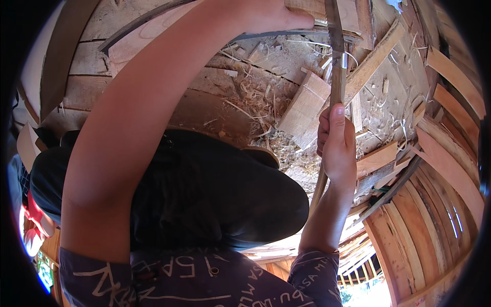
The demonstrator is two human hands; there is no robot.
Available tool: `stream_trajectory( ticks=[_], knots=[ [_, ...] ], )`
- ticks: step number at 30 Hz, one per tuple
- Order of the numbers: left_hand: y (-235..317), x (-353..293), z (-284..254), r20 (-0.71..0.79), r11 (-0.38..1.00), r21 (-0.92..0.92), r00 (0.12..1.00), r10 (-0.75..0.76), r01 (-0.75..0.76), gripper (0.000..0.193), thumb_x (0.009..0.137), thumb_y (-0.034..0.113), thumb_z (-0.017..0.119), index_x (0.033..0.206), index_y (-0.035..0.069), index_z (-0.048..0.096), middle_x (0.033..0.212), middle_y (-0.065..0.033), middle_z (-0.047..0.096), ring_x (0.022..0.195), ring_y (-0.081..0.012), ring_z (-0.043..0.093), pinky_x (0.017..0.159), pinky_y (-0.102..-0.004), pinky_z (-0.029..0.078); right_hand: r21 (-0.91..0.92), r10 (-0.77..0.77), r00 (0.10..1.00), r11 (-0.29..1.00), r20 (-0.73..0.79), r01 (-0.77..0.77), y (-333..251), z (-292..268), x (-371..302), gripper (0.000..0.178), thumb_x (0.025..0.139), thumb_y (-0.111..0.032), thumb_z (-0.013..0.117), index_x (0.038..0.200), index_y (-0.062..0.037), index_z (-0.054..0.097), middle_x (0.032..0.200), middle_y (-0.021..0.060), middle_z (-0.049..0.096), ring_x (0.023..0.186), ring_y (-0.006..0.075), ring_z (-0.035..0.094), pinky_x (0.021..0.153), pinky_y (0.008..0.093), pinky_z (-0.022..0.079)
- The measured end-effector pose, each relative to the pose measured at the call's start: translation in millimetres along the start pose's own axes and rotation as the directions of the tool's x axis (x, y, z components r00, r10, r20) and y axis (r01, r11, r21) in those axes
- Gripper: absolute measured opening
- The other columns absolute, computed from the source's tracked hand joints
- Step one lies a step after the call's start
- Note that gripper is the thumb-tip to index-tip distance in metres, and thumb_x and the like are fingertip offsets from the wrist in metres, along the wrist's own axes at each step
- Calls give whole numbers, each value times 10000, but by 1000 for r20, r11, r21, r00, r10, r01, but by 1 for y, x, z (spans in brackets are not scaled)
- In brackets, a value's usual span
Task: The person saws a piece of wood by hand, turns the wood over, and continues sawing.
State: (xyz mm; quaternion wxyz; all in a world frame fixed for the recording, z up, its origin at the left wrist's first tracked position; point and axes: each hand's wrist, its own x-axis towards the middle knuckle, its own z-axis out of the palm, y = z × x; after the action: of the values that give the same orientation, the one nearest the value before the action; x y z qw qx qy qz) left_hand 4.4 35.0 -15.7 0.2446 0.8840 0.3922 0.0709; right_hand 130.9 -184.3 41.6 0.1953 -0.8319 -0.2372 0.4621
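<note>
Closing firmly around the wooden handle of the saw (335, 43), the right grip (338, 146) has its thumb laid along the top and its fingers wrapped beneath. The blade points away from the person and runs over or against the board (308, 6) at the upper edge of the view. The left grip (268, 16) is up there too, beside the blade, its thumb stretched toward it; the fingers are cut off or hidden, so I cannot tell whether they pinch the board or merely press on it.

As for progress, the work in hand looks like a saw cut under way or about to start: tool and board are together and wood shows on both sides of the blade — so the piece does not seem to be parted. How deep the kerf goes, if there is one, is not visible. What is left, I judge, is to carry the cut through.

Shavings (266, 97) litter the floor (197, 100), and a loose block (305, 105) lies near the saw handle, beside a longer stick (376, 61) — evidence of some shaping done, though not of which piece.
</note>
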Motion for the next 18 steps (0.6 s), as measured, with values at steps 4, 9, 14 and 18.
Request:
stream_trajectory(
  ticks=[4, 9, 14, 18],
  knots=[
    [-1, 5, 19, -173, 999, 50, 985, 18, -10, 759, 732, 533, 658, 1172, -79, 564, 1119, -270, 643, 1077, -371, 623, 971, -430, 462, 40, -25, 1000, 999, 10, 25, -4, 3, 22, 565, 995, -635, 319, 727, -145, 405, 532, -82, 293, 423, 25, 237, 388, 229, 187],
    [-4, 10, 13, -45, 998, 5, 997, -66, 67, 773, 734, 544, 657, 1173, -84, 563, 1119, -270, 642, 1070, -366, 628, 970, -437, 463, 25, -42, 999, 999, 5, 42, -11, 6, 41, 561, 989, -640, 331, 726, -149, 401, 535, -87, 288, 424, 23, 241, 388, 225, 184],
    [0, -2, 7, -98, 999, 43, 995, 27, -23, 770, 750, 547, 648, 1172, -90, 563, 1122, -266, 641, 1075, -373, 622, 972, -439, 460, 63, -43, 999, 997, -11, 43, -6, 11, 24, 566, 985, -649, 328, 730, -148, 393, 541, -85, 285, 421, 24, 235, 387, 225, 182],
    [0, 5, 26, -213, 995, 89, 977, -27, 47, 784, 737, 551, 653, 1165, -101, 565, 1133, -274, 633, 1089, -372, 616, 984, -435, 452, 67, -46, 999, 997, 2, 46, -11, 11, 40, 570, 987, -648, 322, 731, -144, 397, 541, -84, 282, 419, 24, 232, 383, 223, 181]
  ],
)
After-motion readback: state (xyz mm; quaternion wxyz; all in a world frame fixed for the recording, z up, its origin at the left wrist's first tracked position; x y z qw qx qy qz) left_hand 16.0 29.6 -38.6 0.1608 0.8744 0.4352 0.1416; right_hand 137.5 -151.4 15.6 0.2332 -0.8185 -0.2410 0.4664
